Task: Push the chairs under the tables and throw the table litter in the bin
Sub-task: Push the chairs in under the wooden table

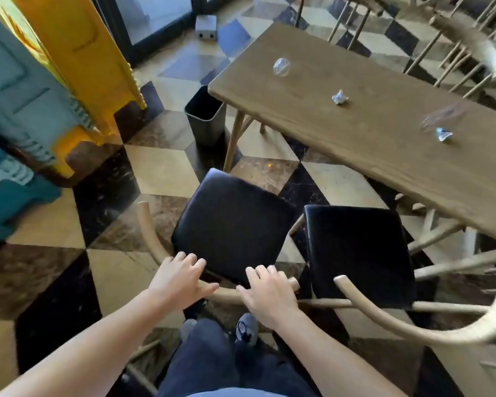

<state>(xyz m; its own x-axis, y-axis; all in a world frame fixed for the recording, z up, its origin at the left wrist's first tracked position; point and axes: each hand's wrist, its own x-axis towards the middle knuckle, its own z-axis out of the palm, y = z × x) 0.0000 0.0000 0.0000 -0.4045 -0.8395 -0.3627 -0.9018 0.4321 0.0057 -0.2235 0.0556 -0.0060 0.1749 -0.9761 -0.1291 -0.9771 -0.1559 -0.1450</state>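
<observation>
Left grip (181,277) and right grip (267,293): both released, fingers spread and fairly straight, lying on the curved pale-wood back rail (228,295) of the near wooden chair with a black padded seat (232,224). Neither is wrapped round the rail as far as visible. There's some motion blur on the fingers.

The near chair is at frame centre, out on the floor, clear of the long brown wooden table (355,116). The table runs from 12 to 3 o'clock. A second wooden chair with a black padded seat (358,253) sits just beside the first at its 3 o'clock, front edge close to the table edge, not under it. Its curved back rail (413,330) sweeps out at 4 o'clock.

Litter on the table:
- crumpled white paper ball (340,98), mid-table
- crumpled white-and-blue paper ball (443,135), toward 3 o'clock
- clear crinkled plastic piece (281,66), toward 12 o'clock
- faint clear blur (441,117) just above the white-and-blue ball, can't tell what it is

The dark grey square bin (205,116) is on the checkered tile floor (161,170) at 11 o'clock of the near chair, just beside the table's corner leg.

Pale spindle-back chairs (470,44) are on the table's far side at 1–2 o'clock. A yellow cabinet (78,44) and a teal cabinet (15,90) are at 9–10 o'clock. A small grey box (206,27) is on the floor at 12. The person's dark trousers (212,365) and grey shoe (246,328) show at 6.
</observation>
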